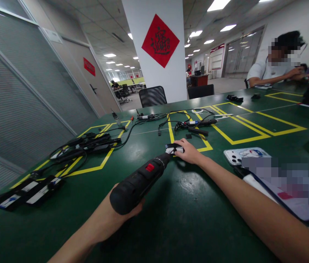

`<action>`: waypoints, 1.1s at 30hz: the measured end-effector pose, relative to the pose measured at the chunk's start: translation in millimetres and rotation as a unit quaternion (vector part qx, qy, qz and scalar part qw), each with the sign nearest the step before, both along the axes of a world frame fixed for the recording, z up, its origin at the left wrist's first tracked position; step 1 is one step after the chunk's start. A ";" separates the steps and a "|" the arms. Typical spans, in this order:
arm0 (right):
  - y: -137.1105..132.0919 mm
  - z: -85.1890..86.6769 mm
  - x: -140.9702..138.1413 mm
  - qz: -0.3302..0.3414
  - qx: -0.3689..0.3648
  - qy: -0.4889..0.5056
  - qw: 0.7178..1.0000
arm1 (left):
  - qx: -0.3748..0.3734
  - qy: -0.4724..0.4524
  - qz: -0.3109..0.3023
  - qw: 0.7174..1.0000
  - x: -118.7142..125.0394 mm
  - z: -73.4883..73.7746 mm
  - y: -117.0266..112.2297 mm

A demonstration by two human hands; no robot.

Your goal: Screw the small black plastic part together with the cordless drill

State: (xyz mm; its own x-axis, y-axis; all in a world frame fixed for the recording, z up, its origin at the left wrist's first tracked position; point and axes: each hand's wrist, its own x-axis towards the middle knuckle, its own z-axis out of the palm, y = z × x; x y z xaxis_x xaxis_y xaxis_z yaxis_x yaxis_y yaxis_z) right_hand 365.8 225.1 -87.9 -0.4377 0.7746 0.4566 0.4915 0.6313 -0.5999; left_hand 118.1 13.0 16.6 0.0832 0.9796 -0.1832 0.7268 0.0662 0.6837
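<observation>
The left hand (113, 214) grips a power screwdriver (143, 177); the right hand (187, 151) pinches a black-and-silver block (174, 149), inside the worktop's (198, 223) far edge. Straight alignment and light, steady pressure should suit.

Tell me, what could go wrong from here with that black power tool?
The black power tool's tip is close to the right hand, so a slip might hurt it. The small part seems steadied by that hand alone, with no clamp in view, so it could twist or slide if the tool spins.
</observation>
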 end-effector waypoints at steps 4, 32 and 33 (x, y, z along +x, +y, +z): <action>-0.2 0.4 0.2 -0.001 -0.001 -0.003 1.000 | 0.003 -0.003 0.002 1.000 -0.1 0.6 0.4; -0.1 0.9 -0.2 -0.006 0.002 -0.004 1.000 | 0.011 -0.019 0.005 1.000 -14.4 -20.4 3.7; -0.2 1.1 -0.2 -0.005 0.002 -0.005 1.000 | 0.012 -0.021 0.002 1.000 -14.6 -20.4 4.0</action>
State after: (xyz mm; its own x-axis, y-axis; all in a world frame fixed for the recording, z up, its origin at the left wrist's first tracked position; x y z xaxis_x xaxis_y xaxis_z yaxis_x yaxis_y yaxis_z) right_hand 365.6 224.9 -86.9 -0.4344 0.7772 0.4552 0.5032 0.6286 -0.5930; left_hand 103.5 17.0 -3.8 0.0870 0.9840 -0.1555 0.6973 0.0513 0.7150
